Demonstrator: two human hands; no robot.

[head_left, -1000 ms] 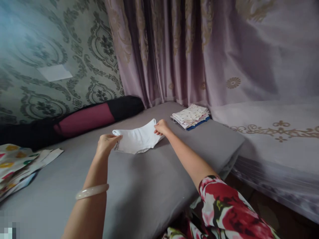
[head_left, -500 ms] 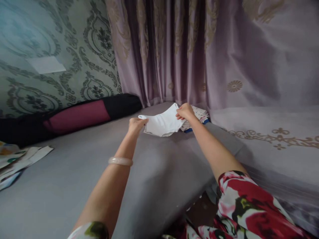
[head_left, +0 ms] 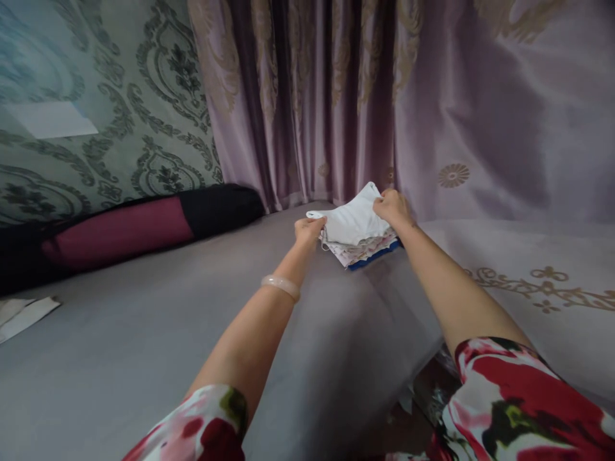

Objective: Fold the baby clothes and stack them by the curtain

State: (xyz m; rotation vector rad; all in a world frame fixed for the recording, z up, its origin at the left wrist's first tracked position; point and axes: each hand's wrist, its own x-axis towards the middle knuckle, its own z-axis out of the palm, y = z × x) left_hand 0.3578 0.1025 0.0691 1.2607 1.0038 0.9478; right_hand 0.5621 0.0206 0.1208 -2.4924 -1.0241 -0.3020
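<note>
White cloth (head_left: 353,219) stretches between my left hand (head_left: 308,229), pinching its nine-o'clock edge, and right hand (head_left: 394,208), pinching at two o'clock, over the pile (head_left: 368,250).

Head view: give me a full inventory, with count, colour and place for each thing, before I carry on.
Cloth: 1, white, between both hands, over the stack
Stack: 1, pale patterned layers, blue at the bottom, under the cloth
Bed: 1, grey, across the middle
Bolster: 1, black and maroon, along the wall
Left-edge fabric: count unclear, off-white, on the bed, cut off
Wall: 1, grey-green, dark pattern, left
Pale patch: 1, whitish, on the wall
Curtain: at least 1, mauve and gold, behind and right
Bangle: 1, pale, left wrist
Sleeves: 2, red-white-green floral, lower corners
Left hand: 1, gripping the cloth
Right hand: 1, gripping the cloth
</note>
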